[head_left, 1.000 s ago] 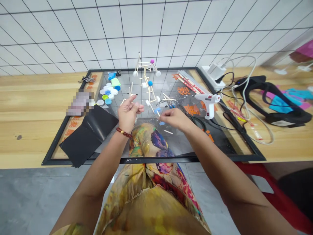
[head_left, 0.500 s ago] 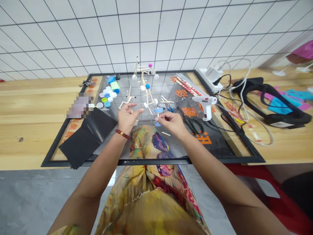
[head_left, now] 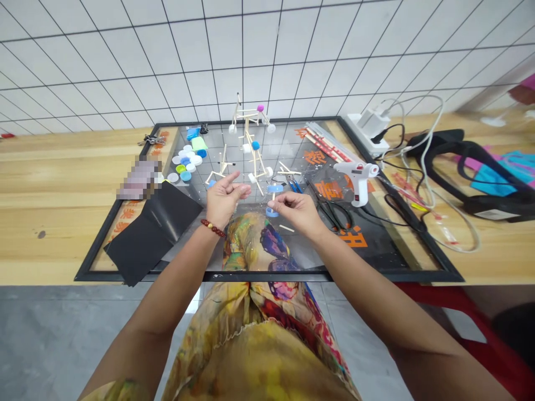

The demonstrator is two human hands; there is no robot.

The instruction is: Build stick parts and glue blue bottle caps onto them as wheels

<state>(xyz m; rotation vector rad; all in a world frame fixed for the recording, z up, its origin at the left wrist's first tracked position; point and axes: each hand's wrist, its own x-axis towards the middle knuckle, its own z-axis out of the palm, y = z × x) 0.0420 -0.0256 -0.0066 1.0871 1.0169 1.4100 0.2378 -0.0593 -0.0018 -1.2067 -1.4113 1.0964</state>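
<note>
Between the thumb and fingers of my right hand [head_left: 296, 210] is a short stick piece with a blue cap [head_left: 275, 189] at its top and another blue cap [head_left: 271, 213] at its bottom. My left hand [head_left: 225, 199] hovers to the left with its fingers apart, holding nothing. Beyond both hands stands a model of wooden sticks [head_left: 253, 159] with white, blue and pink round caps. A smaller stick frame [head_left: 224, 164] sits behind my left hand. Loose sticks [head_left: 287, 169] lie behind my right hand.
A glue gun [head_left: 358, 179] and black scissors [head_left: 336, 214] are on the right of the black-framed glass board [head_left: 267, 275]. Several caps [head_left: 190, 159] and black sheets [head_left: 150, 234] lie left. Cables and a power strip [head_left: 368, 136] are at the back right.
The view has shifted slightly. My left hand's fingers have spread and lifted a little; my right hand still holds the piece with the blue caps.
</note>
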